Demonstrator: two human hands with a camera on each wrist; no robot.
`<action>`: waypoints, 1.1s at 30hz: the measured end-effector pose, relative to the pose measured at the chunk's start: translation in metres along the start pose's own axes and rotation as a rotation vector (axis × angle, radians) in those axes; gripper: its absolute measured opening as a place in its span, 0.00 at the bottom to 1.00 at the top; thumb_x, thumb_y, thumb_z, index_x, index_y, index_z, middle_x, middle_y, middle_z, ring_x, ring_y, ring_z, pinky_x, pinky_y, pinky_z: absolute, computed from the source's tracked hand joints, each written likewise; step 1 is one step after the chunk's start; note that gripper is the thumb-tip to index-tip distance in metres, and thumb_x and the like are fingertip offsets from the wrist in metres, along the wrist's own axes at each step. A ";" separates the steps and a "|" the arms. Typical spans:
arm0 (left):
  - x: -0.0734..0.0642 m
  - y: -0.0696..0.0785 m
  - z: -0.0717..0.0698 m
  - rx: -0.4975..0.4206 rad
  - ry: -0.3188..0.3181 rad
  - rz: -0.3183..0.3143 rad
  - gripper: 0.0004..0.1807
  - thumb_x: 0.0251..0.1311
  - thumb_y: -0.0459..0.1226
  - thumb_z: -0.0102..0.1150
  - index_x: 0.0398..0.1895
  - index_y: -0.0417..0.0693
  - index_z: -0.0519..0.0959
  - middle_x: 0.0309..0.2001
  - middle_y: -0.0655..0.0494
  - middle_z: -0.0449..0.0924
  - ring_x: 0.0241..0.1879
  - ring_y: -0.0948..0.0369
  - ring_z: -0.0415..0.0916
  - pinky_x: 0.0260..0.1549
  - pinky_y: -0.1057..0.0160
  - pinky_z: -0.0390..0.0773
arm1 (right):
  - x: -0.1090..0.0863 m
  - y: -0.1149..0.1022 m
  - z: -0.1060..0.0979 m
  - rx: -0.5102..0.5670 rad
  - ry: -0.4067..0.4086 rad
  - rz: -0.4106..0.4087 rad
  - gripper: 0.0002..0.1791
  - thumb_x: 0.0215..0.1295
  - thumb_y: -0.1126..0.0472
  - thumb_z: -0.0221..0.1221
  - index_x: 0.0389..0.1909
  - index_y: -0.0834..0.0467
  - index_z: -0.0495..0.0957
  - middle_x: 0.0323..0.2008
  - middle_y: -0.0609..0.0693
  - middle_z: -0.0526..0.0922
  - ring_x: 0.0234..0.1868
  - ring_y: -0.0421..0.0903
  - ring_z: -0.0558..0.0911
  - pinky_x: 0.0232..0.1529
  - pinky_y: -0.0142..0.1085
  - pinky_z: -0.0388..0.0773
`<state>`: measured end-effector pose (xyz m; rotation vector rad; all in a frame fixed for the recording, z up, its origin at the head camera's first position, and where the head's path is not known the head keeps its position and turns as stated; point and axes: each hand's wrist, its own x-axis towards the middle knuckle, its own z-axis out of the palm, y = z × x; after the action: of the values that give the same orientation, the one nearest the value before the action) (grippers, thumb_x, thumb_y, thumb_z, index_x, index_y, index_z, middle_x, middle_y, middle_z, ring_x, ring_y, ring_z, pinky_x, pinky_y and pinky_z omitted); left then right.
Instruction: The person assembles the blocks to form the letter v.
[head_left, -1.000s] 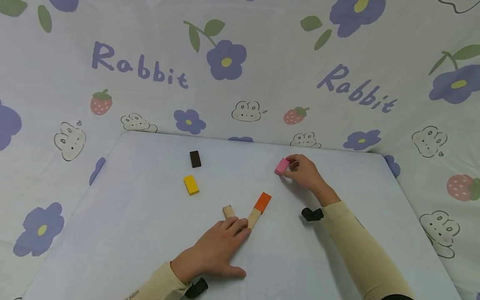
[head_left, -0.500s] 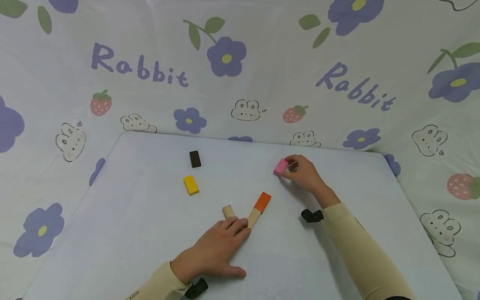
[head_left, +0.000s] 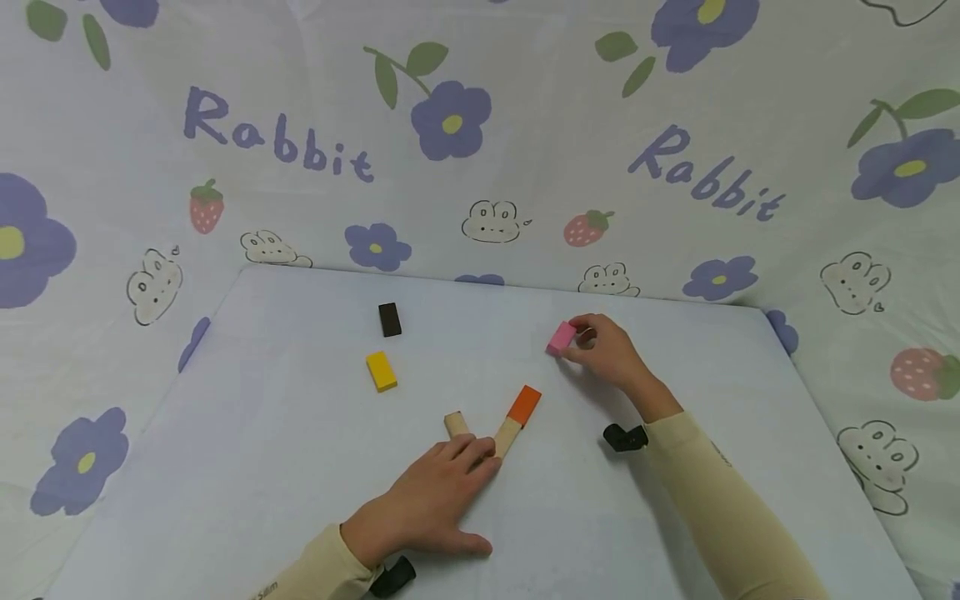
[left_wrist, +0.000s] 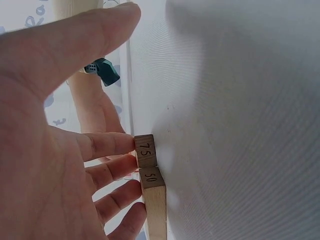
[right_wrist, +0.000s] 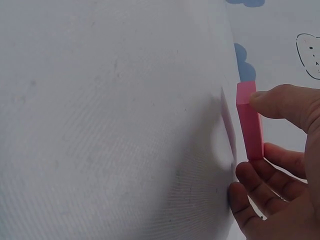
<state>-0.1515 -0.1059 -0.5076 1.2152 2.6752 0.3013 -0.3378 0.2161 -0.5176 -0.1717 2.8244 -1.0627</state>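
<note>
Pink block (head_left: 561,338), head view: near far right of white table (head_left: 262,433), small, oblong, tilted; pinched by right hand (head_left: 611,354).
Left hand (head_left: 431,500), head view: fingers extended, thumb spread apart, fingertips over two wood blocks (head_left: 507,437).
Orange block (head_left: 524,407), head view: meets far end of the right-hand wood block.
Yellow block (head_left: 382,372), head view: flat, left of the hands; dark block (head_left: 390,319) lies beyond it, apart.
Backdrop (head_left: 450,183), head view: rabbits, strawberries, purple flowers.
Wood ends, left wrist view: one marked 75 (left_wrist: 145,151), one marked 50 (left_wrist: 151,176), touching each other; numbers unreadable from the head. Straight left fingertips touch both blocks; thumb well clear of them.
Pink grip, right wrist view: thumb on one end, fingers at the other; smooth, evenly pink, sharp-edged faces. Gap to the tabletop visible, less clear from the head.
</note>
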 end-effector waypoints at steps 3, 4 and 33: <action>0.000 -0.001 -0.001 0.008 0.000 0.002 0.54 0.59 0.70 0.71 0.79 0.47 0.70 0.78 0.51 0.63 0.75 0.53 0.61 0.71 0.51 0.69 | -0.002 -0.001 -0.001 -0.001 -0.002 -0.009 0.33 0.72 0.59 0.71 0.72 0.65 0.73 0.60 0.63 0.79 0.61 0.61 0.78 0.61 0.55 0.80; 0.000 -0.001 -0.001 0.011 0.000 0.002 0.54 0.59 0.70 0.71 0.79 0.47 0.70 0.78 0.51 0.63 0.75 0.53 0.61 0.71 0.51 0.69 | -0.002 -0.002 -0.001 -0.001 -0.002 -0.011 0.32 0.72 0.59 0.71 0.72 0.65 0.73 0.60 0.63 0.79 0.60 0.61 0.78 0.60 0.55 0.80; -0.001 -0.008 -0.008 0.002 -0.014 0.011 0.54 0.58 0.70 0.72 0.79 0.47 0.70 0.78 0.51 0.63 0.75 0.53 0.61 0.70 0.52 0.70 | -0.015 -0.014 0.005 -0.007 0.021 -0.038 0.32 0.70 0.58 0.73 0.70 0.64 0.75 0.58 0.61 0.80 0.59 0.60 0.80 0.59 0.54 0.82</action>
<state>-0.1588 -0.1122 -0.5015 1.2281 2.6589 0.2906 -0.3214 0.2050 -0.5110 -0.2172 2.8546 -1.0686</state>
